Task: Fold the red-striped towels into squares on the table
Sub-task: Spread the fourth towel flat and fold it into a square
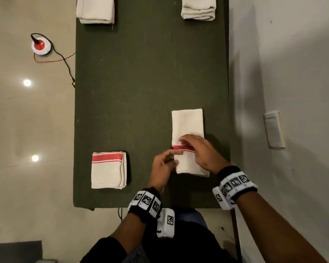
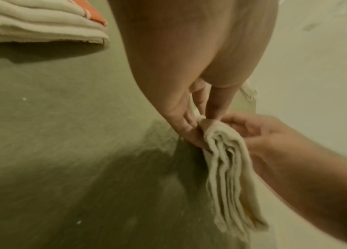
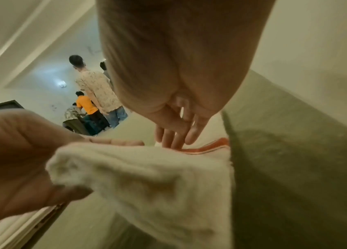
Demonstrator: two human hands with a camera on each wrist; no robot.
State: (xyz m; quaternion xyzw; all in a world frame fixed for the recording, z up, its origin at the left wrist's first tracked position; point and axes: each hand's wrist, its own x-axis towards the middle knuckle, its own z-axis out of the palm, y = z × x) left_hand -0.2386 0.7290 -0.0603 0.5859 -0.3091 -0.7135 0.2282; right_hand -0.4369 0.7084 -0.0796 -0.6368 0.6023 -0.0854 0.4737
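Observation:
A cream towel [image 1: 187,122] with a red stripe lies as a long folded strip on the right side of the dark green table [image 1: 141,82]. My left hand [image 1: 171,154] pinches its layered left edge [image 2: 227,168] beside the stripe and lifts that edge slightly. My right hand [image 1: 188,143] rests on top with straight fingers [image 3: 176,139] touching down at the red stripe [image 3: 210,146]. A second red-striped towel [image 1: 108,171] lies folded into a square at the near left, also seen in the left wrist view [image 2: 29,21].
Two stacks of cream towels [image 1: 95,10] [image 1: 198,8] sit at the table's far end. A wall runs close along the table's right edge. A round socket [image 1: 40,46] with cables lies on the floor to the left. Other people [image 3: 98,91] stand far off.

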